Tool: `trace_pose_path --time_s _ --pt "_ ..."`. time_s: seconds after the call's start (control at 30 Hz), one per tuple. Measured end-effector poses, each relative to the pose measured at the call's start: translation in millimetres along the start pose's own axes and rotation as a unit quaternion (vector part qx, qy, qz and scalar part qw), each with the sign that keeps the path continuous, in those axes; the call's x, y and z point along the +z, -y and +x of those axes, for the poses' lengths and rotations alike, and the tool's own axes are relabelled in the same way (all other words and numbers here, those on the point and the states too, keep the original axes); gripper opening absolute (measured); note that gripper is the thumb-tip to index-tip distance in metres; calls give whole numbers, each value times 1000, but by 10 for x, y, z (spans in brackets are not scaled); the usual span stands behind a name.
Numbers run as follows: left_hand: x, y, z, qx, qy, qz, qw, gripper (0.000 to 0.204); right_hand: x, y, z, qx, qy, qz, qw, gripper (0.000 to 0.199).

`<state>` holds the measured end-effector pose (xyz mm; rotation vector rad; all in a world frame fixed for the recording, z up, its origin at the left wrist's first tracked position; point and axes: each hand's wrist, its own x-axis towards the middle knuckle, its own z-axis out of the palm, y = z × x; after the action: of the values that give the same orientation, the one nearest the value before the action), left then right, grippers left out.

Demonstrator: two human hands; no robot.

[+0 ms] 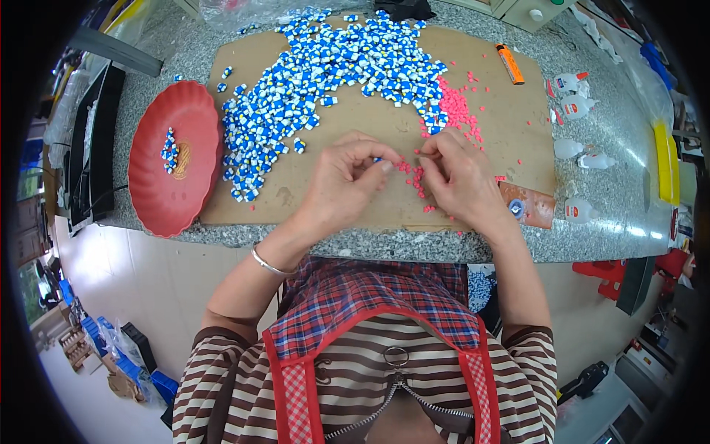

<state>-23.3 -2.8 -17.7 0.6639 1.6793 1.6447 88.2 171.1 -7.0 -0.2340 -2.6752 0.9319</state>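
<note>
My left hand is closed over the cardboard, thumb and forefinger pinching a small piece of which only a bit of blue shows. Facing it, my right hand is also closed, its thumb and fingertips together; what they hold is too small to make out. Small pink pieces lie between the two hands, and more pink pieces are scattered beyond the right one. A big heap of little blue-and-white pieces with yellow spots spreads over the far and left parts of the cardboard.
A red scalloped dish at left holds several blue-and-white pieces. An orange tube-like thing lies at far right. Small white bottles stand or lie along the right side. A brown block with a round blue-and-white part sits beside my right wrist.
</note>
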Motion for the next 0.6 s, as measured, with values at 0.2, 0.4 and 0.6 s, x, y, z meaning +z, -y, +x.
trace_pose_path --time_s 0.2,0.4,0.6 --pt "-33 -39 -70 -11 -7 -12 1000 12 72 -24 73 -5 28 -58 998 8" --pt "26 16 -59 -26 3 -33 999 11 75 40 83 -15 18 -72 997 8" --pt "81 69 -32 -43 24 -18 999 12 -14 107 -46 -38 -2 39 999 9"
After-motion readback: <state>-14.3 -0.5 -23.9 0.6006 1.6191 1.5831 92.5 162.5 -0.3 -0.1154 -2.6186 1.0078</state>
